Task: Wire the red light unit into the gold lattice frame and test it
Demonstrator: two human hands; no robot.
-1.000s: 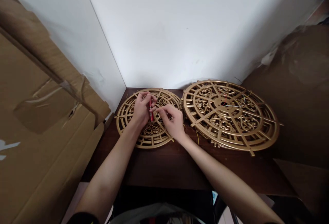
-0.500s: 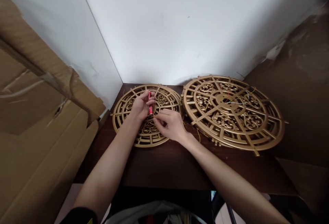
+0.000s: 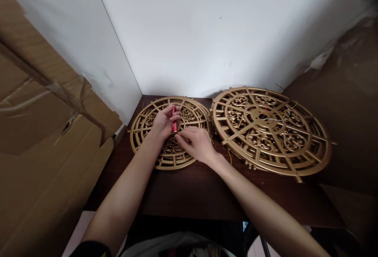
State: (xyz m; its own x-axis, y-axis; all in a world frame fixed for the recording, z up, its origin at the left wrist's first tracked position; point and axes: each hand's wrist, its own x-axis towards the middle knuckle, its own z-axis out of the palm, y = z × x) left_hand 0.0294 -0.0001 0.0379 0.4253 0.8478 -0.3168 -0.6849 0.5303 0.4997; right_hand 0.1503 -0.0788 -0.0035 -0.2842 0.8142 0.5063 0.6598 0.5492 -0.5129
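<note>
A slim red cylinder (image 3: 174,123) is held upright in my left hand (image 3: 164,122), whose fingers wrap round it. At its lower end my right hand (image 3: 195,141) has thumb and forefinger pinched together, on something too small to make out. Beneath both hands lies a round gold openwork frame (image 3: 174,164) with scroll ornaments, apparently stacked on others. To the right, a larger-looking stack of gold round frames (image 3: 256,162) has thin red, white and yellow wires over its hub.
The dark brown table (image 3: 189,194) ends just in front of me. Cardboard (image 3: 50,131) stands on the left, and more brown cardboard (image 3: 348,111) on the right. A white wall (image 3: 206,36) rises behind the frames. A yellow wire (image 3: 229,156) hangs between the stacks.
The view has shifted slightly, so the frames sit a little further right. My right fingers have moved slightly at the cylinder's lower end; both hands keep their hold.
</note>
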